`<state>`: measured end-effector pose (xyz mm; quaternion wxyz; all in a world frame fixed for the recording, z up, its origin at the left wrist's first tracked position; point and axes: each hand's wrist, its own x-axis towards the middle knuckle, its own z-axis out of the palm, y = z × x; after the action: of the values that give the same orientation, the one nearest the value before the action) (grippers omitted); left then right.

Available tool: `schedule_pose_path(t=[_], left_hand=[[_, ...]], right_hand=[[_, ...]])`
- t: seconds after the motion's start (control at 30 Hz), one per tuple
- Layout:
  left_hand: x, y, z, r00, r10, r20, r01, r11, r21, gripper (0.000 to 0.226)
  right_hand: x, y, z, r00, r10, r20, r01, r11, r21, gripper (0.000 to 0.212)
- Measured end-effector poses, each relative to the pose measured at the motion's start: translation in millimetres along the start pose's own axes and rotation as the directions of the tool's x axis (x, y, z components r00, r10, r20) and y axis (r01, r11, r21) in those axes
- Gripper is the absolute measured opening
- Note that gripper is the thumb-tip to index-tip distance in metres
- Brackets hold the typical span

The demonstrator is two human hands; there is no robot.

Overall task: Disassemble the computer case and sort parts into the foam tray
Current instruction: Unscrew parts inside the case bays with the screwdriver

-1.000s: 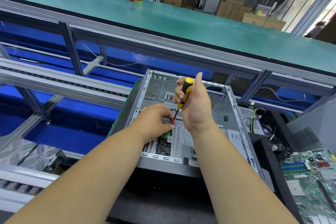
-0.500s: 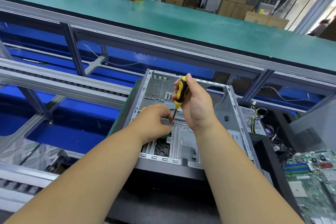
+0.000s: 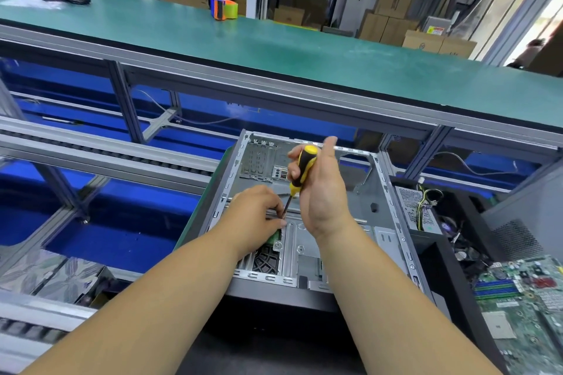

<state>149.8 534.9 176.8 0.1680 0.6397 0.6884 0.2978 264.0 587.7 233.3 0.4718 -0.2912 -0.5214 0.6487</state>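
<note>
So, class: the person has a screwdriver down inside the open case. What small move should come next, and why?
Probably keep turning the screwdriver to back the screw out. The right hand grips its yellow-and-black handle, the tip sits low in the computer case by the left hand, whose fingers steady something there. The screw itself is hidden.
</note>
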Motion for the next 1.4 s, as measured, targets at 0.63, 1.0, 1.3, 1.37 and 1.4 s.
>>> schedule_pose_path(t=[0.63, 1.0, 1.3, 1.37, 1.4], left_hand=[[-12.5, 16.6, -10.8, 0.974, -0.148, -0.170, 0.081, 0.934, -0.348, 0.016], [-13.7, 125.6, 15.9, 0.991, 0.107, -0.083, -0.132, 0.896, -0.424, 0.015], [-18.8, 201.4, 80.0, 0.926, 0.370, -0.075, -0.377, 0.894, -0.243, 0.019], [-18.7, 211.4, 95.3, 0.921, 0.388, -0.038, -0.386, 0.892, -0.237, 0.020], [-18.8, 216.2, 102.9, 0.917, 0.399, -0.019, -0.392, 0.890, -0.232, 0.021]], right_hand=[[-26.8, -39.1, -73.2, 0.983, -0.085, -0.161, 0.040, 0.964, -0.263, 0.019], [-80.3, -61.8, -141.8, 0.991, 0.117, -0.070, -0.122, 0.990, -0.075, 0.025], [-128.5, -73.4, -204.9, 0.971, 0.163, -0.174, -0.199, 0.957, -0.211, 0.018], [-138.2, -73.5, -223.4, 0.962, 0.156, -0.223, -0.209, 0.949, -0.237, 0.024], [-142.8, -73.7, -232.9, 0.957, 0.153, -0.245, -0.215, 0.943, -0.253, 0.025]])
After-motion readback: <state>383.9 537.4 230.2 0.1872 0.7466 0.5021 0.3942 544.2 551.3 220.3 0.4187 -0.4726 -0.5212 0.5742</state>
